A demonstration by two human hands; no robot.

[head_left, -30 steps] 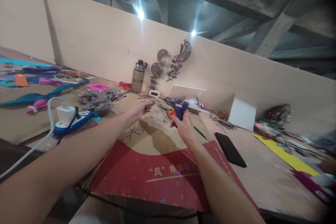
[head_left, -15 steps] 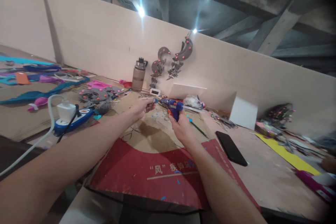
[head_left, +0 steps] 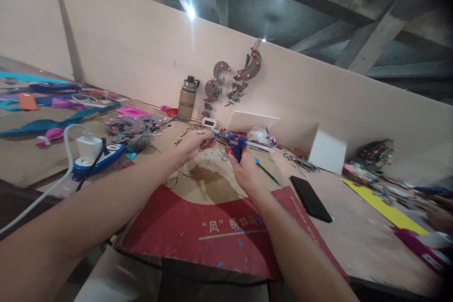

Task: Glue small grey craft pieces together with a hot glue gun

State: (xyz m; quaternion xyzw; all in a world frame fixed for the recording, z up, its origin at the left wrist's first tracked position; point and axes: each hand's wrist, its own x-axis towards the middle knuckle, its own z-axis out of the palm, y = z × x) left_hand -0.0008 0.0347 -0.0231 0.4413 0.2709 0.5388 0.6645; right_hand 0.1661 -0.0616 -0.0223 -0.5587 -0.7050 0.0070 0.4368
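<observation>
My right hand (head_left: 244, 165) is wrapped round the handle of a blue glue gun (head_left: 234, 140) with an orange trigger. A clear glue stick (head_left: 261, 146) sticks out of its back end, and its nozzle points left. At that nozzle, the fingers of my left hand (head_left: 198, 142) are pinched together on a small item, mostly hidden, too small to make out. Both hands are above a red and tan cardboard sheet (head_left: 170, 226) with small blue scraps on it.
A black phone (head_left: 310, 199) and a dark green pencil (head_left: 268, 172) lie to the right. Behind stand a bottle (head_left: 187, 99) and a small white clock (head_left: 209, 123). A blue power strip (head_left: 99, 163) is at left. Another person's hand (head_left: 440, 217) shows at the right edge.
My left hand has moved slightly right, with its fingertips closer to the glue gun's nozzle. The other person's hand at the right edge has shifted a little into view.
</observation>
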